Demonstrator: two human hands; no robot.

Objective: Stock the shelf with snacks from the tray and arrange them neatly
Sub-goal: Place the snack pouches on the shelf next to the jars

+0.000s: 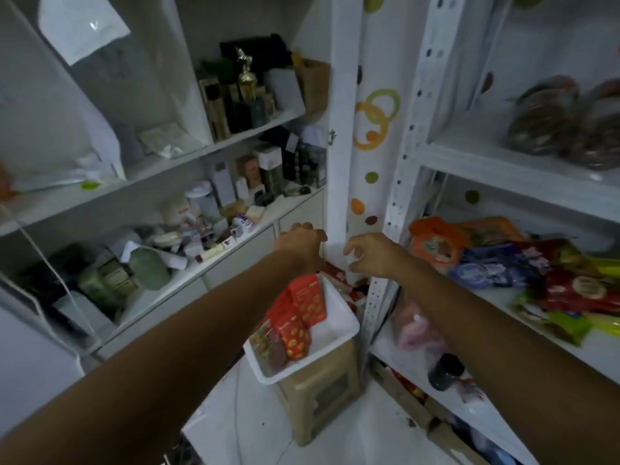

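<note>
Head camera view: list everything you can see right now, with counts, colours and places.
White plastic tray: one, on the beige plastic stool.
Red-orange snack packs: several, exact count unclear, upright in the tray's left side.
Beige plastic stool: one, on the floor between the shelves.
Mixed snack bags: many; orange, blue, red, green; piled on the right metal shelf.
Clear bags of brown snacks: about two, upper right shelf.
Boxes and bottles: many, left cupboard shelves.
Left hand: empty, above the tray.
Right hand: empty, beside the shelf post.

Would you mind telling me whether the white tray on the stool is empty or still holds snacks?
Still partly full: red snack packets stand along the left side of the white tray; its right side is bare.
</note>
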